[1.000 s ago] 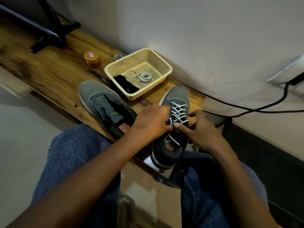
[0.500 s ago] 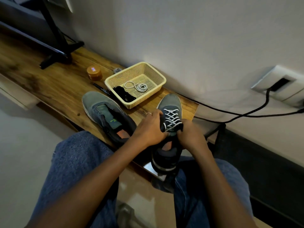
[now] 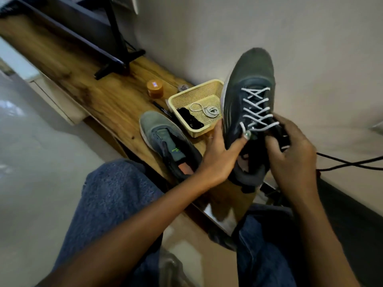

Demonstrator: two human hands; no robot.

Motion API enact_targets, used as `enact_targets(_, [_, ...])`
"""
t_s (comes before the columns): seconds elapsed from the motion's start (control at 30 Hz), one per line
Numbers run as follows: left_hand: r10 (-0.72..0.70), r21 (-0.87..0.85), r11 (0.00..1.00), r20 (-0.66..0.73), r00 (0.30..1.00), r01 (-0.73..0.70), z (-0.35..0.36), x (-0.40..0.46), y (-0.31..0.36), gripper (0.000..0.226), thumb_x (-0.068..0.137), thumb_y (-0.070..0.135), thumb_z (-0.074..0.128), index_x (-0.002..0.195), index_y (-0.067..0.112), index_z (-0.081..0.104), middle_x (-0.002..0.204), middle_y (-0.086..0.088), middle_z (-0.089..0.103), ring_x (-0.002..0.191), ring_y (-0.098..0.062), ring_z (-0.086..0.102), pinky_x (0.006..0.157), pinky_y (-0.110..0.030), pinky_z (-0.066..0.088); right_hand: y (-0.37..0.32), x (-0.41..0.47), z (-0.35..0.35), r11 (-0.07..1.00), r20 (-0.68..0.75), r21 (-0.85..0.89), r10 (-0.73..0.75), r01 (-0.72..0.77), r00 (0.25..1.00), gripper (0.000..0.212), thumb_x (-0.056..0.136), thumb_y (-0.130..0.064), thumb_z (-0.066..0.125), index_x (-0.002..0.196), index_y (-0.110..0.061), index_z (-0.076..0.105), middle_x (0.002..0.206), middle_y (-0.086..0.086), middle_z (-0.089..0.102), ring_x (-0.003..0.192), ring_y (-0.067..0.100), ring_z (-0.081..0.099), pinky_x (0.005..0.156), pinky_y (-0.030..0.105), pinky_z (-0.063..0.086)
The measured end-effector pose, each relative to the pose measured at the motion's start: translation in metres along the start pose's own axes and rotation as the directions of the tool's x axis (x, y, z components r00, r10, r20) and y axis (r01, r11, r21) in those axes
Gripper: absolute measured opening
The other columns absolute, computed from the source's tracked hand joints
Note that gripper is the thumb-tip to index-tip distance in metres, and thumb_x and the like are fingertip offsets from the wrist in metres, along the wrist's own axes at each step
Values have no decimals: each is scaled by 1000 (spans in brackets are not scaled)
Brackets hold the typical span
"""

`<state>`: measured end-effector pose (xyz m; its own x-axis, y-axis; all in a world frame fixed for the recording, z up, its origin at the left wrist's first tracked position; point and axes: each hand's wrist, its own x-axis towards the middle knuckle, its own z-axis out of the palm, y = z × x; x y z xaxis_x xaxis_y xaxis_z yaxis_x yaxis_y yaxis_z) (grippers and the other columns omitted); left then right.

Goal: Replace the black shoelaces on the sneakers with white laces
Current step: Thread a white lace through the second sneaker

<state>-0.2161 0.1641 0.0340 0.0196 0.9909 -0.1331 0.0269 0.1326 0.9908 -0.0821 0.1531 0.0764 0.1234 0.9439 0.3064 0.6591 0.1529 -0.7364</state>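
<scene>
The white-laced sneaker [image 3: 248, 96] is now lifted off the worktop [image 3: 99, 96], toe tilted up. The left hand [image 3: 219, 158] cups its side; the right hand [image 3: 290, 150] grips its collar.

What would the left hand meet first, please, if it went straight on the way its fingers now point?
Probably the yellow basket: the left hand grips the white-laced sneaker with its fingers pointing up toward the basket's near rim, though depth is unclear.

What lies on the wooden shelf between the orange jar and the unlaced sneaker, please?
In the head view, a black pen lies between the orange jar and the unlaced sneaker, beside the basket on the wooden shelf.
</scene>
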Motion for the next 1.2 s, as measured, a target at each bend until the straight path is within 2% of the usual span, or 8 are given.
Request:
enact_targets(0.1, [97,-46,994,-126,987,-104,-30,3,11,55,89,41,59,138,22,42,124,7,59,116,-5,55,100,-25,44,-19,1,17,961,75,275,-1,-20,997,41,93,-51,50,124,-26,60,109,-12,65,94,-2,62,81,24,52])
enact_targets(0.2, [155,-21,985,-298,942,-169,-63,4,26,40,96,28,54,134,16,48,111,12,60,105,-3,56,83,-6,42,-27,0,35,899,107,414,106,-141,989,27,96,-49,38,104,-35,59,100,-8,65,81,7,62,71,34,52])
enact_targets(0.33, [44,-8,998,-557,829,-59,-107,8,42,38,99,34,47,125,8,55,104,4,59,100,-8,57,70,-10,42,-18,-2,61,995,328,64,52,-77,943,19,96,-36,53,108,-23,62,94,-9,65,88,13,62,72,26,48])
enact_targets(0.43, [20,68,997,-643,766,31,-141,9,41,45,101,41,41,124,6,56,107,-1,55,106,-13,52,69,-15,33,-20,-12,84,975,501,-220,83,34,861,44,92,-47,56,125,-18,59,109,2,66,97,21,63,79,36,51])
enact_targets(0.57, [10,176,974,-665,747,144,-169,10,31,45,102,36,35,130,6,53,116,-4,53,114,-20,50,70,-16,29,-26,-20,105,907,543,-394,100,148,834,42,90,-44,60,122,-17,59,112,8,64,100,27,61,78,38,52])
enact_targets(0.83, [-90,213,937,-618,781,277,-198,9,9,50,98,38,35,122,0,58,121,-19,60,112,-32,55,96,-41,45,-27,-19,91,880,555,-472,251,52,793,29,79,-24,74,101,-9,63,95,9,63,84,24,61,73,43,55])
enact_targets(1.03, [-183,390,814,-530,828,429,-201,9,2,55,100,38,31,125,-6,53,130,-29,52,118,-40,50,96,-41,40,-8,-24,42,787,645,-616,473,42,600,37,74,-30,77,101,-15,56,103,3,57,90,20,58,77,36,53])
enact_targets(1.2, [-254,520,730,-396,883,443,-191,8,-7,53,102,37,32,126,-4,55,132,-30,52,122,-38,49,97,-40,38,15,-27,5,763,654,-622,630,-177,419,43,77,-24,75,107,-18,44,100,2,55,71,11,61,48,20,49])
